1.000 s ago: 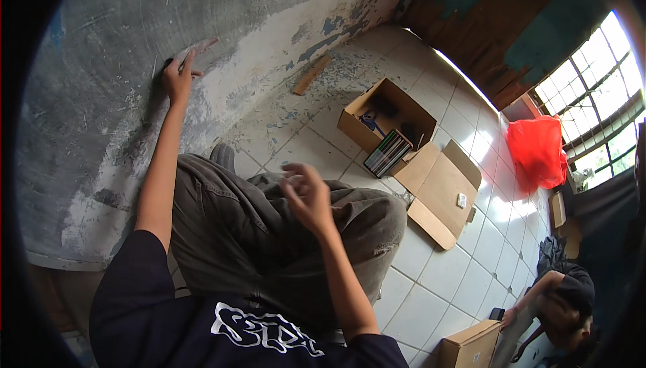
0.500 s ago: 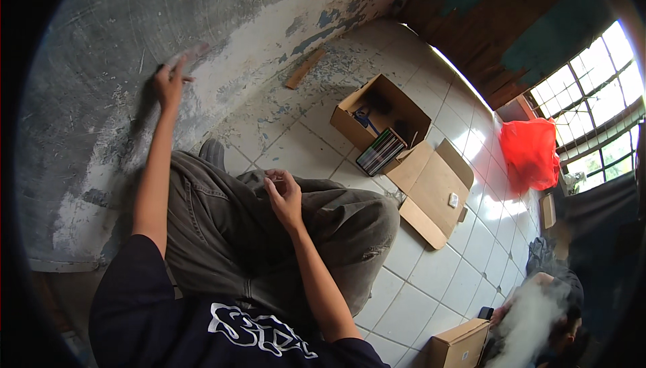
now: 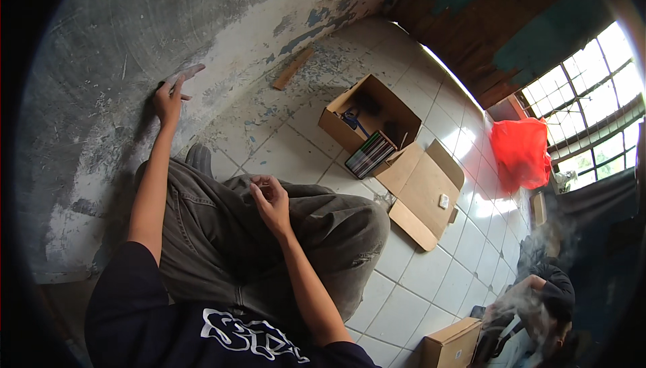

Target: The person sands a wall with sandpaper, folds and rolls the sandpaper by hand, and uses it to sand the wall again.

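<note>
- Head view: I see the wall [image 3: 87,112] grey across much of its face.
- The left hand [image 3: 167,104] has fingers closed on a flat piece [image 3: 193,72] against it.
- Beyond, a pale band [image 3: 232,41] looks partly stripped; blue patches [image 3: 317,16] seem left.
- Chips [image 3: 262,113] litter the floor [image 3: 303,143].
- The right hand [image 3: 274,210] is half-curled, nothing visible inside.
</note>
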A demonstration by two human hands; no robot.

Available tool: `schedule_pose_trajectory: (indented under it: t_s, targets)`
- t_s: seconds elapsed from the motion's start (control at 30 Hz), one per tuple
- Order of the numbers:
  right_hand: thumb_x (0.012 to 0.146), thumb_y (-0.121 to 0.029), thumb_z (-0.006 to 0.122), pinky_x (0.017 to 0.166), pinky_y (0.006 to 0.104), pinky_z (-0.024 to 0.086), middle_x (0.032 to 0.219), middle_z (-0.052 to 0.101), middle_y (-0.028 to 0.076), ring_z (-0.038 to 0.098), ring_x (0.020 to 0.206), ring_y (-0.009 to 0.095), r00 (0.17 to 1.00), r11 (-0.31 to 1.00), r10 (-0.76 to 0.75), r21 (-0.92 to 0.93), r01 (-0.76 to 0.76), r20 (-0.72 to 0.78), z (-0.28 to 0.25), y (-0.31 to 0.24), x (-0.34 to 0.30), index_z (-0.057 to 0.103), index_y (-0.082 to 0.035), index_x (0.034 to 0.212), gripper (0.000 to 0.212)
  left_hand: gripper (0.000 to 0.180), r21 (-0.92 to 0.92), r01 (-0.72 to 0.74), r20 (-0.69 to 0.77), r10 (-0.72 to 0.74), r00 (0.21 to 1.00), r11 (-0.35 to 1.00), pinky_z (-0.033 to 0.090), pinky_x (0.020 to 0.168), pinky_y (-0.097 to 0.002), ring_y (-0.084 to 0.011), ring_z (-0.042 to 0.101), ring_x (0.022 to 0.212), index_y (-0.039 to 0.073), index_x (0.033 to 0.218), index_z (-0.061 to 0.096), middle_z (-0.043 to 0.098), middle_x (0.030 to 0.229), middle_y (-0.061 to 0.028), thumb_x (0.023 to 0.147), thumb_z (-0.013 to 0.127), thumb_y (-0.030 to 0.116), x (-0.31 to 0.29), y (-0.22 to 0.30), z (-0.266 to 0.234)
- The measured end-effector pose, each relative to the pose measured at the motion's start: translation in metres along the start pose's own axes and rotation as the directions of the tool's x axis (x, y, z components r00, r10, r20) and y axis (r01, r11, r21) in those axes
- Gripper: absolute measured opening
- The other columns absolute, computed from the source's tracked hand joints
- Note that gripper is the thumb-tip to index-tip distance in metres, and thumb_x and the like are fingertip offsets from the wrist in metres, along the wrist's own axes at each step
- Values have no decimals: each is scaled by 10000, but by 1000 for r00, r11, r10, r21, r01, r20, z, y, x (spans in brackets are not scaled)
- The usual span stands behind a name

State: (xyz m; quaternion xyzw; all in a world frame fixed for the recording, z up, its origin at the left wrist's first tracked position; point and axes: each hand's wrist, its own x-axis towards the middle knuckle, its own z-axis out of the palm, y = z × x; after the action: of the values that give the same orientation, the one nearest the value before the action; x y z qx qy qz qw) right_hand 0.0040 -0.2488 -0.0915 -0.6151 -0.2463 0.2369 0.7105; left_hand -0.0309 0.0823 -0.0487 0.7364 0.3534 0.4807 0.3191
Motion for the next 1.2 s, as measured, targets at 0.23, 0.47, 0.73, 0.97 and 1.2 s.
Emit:
schedule_pose_trajectory:
  t_s: [0.23, 0.47, 0.73, 0.97, 1.2]
  targets:
    - [824, -84, 596, 616, 197, 418, 770, 556, 11, 512, 666, 50, 999, 999, 39, -2, -39, 0, -3, -5, 0, 560, -8, 929, 135, 312, -67, -83, -94, 77, 993, 994, 441, 489, -230, -156, 631, 519, -27, 935, 635, 636, 619, -110, 857, 565, 266, 7, 30, -20]
    - [823, -82, 596, 624, 199, 419, 770, 560, 14, 515, 674, 53, 999, 1000, 29, -4, -29, 20, 1, -7, 1, 560, -5, 924, 132, 299, -57, -53, 36, 55, 998, 997, 440, 464, -222, -147, 632, 522, -29, 943, 630, 649, 689, -113, 853, 567, 249, 4, 14, -1]
    - [838, -88, 587, 660, 182, 424, 810, 583, 8, 533, 730, 43, 997, 997, 74, -10, -73, 31, -5, -3, -1, 571, -1, 943, 138, 324, -201, -48, -112, 26, 993, 978, 452, 460, -234, -175, 633, 510, -72, 899, 621, 644, 674, -96, 840, 596, 246, 12, 58, -19]
    - [837, -90, 587, 651, 185, 426, 780, 583, 6, 532, 715, 40, 999, 999, 33, -36, -32, 33, 0, -6, 0, 570, 0, 932, 132, 348, -138, 20, 22, -17, 1000, 990, 427, 402, -210, -194, 643, 514, -75, 886, 618, 648, 696, -103, 833, 607, 269, 9, 16, 10]
    - [819, -91, 596, 627, 213, 437, 743, 587, 27, 560, 672, 72, 1000, 1000, 7, -22, -6, 18, -2, -1, -1, 566, -4, 899, 122, 321, -289, 117, -73, -144, 987, 950, 387, 390, -197, -161, 630, 500, -67, 898, 612, 641, 712, -86, 833, 613, 248, 12, 35, -14]
